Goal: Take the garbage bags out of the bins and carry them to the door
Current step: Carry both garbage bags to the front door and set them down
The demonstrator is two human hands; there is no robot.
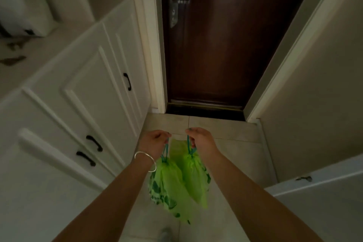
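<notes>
Two green garbage bags hang in front of the person, one from each hand, so the emptying of the bins looks to be finished, though no bin is in view to confirm it. The left hand (pixel 155 139) is closed with its fingers (pixel 164 136) curled round a teal drawstring (pixel 166 148), and the left bag (pixel 167 184), printed with darker green marks, dangles straight below those fingers. The right hand (pixel 200 138) is likewise closed, fingers (pixel 191 130) hooked through the other drawstring (pixel 189 146), with the right bag (pixel 194 175) hanging just beneath them and touching its neighbour. Both bags are clear of the tiled floor (pixel 235 143). Ahead of the fingertips stands the dark wooden door (pixel 225 45), shut, its threshold (pixel 204 111) near but not yet reached. White cabinets (pixel 82 94) run along beyond the left hand. What seems left is the last short stretch of carrying, and then lowering both bags to the tiles by the door and letting the strings go.
</notes>
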